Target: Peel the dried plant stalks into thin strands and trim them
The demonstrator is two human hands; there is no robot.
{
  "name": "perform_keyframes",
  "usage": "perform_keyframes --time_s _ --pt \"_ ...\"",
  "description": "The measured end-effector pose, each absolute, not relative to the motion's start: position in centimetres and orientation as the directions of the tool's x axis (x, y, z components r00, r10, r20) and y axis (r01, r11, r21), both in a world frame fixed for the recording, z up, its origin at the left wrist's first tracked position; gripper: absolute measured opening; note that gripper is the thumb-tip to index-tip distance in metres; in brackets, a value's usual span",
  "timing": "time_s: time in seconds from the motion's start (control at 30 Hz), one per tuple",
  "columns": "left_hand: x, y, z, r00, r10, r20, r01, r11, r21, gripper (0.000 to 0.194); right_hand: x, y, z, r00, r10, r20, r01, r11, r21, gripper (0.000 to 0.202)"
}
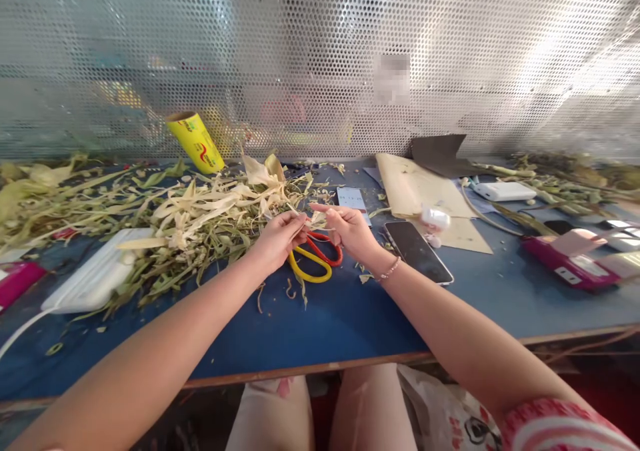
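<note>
Both hands meet over the middle of the blue table around a small pale dried plant piece [316, 220]. My left hand [281, 238] pinches its left side with thumb and fingers pressed together. My right hand [353, 230] pinches the other side, its index finger stretched toward the left. Beneath the hands lie scissors with one yellow and one red handle loop [311, 278]; their blades are hidden. Left of my left hand spreads a heap of dried leaves and stems [200, 228]. A small printed card [353, 199] rests just behind my right hand.
A yellow cardboard tube [196, 142] leans at the back left, by the perforated metal wall [320, 51]. At left lies a white power strip [97, 271]. To the right are a phone [419, 252], brown paper [425, 188], a white device [505, 191] and a magenta box [565, 264].
</note>
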State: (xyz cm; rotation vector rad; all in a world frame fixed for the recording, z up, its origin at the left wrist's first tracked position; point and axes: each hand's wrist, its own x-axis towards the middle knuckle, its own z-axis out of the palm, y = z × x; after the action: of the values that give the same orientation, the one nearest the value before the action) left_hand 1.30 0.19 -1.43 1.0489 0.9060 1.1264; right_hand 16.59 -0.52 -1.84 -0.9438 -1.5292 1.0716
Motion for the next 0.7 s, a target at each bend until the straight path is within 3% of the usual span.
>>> perform_keyframes --time_s 0.13,0.27,0.53,0.7 --pt "1.3 0.1 -1.9 0.056 0.989 0.134 -0.069 -0.13 0.989 0.029 16.3 -0.5 -1.9 -0.123 0.943 0.308 0.287 0.331 -0.899 0.036" --pt "1.1 0.0 -2.0 0.002 0.966 0.259 0.099 -0.258 0.961 0.023 16.1 -0.6 -2.2 -0.214 0.861 0.462 0.48 0.504 -0.717 0.026" --pt "1.3 -0.7 -1.2 0.069 0.93 0.36 0.255 -0.366 0.895 0.009 16.2 -0.8 -2.2 -0.253 0.78 0.572 0.571 0.597 -0.563 0.015" --pt "1.5 -1.2 -1.2 0.066 0.934 0.351 0.267 -0.356 0.896 0.009 16.1 -1.0 -1.6 -0.22 0.839 0.497 0.525 0.531 -0.665 0.014"
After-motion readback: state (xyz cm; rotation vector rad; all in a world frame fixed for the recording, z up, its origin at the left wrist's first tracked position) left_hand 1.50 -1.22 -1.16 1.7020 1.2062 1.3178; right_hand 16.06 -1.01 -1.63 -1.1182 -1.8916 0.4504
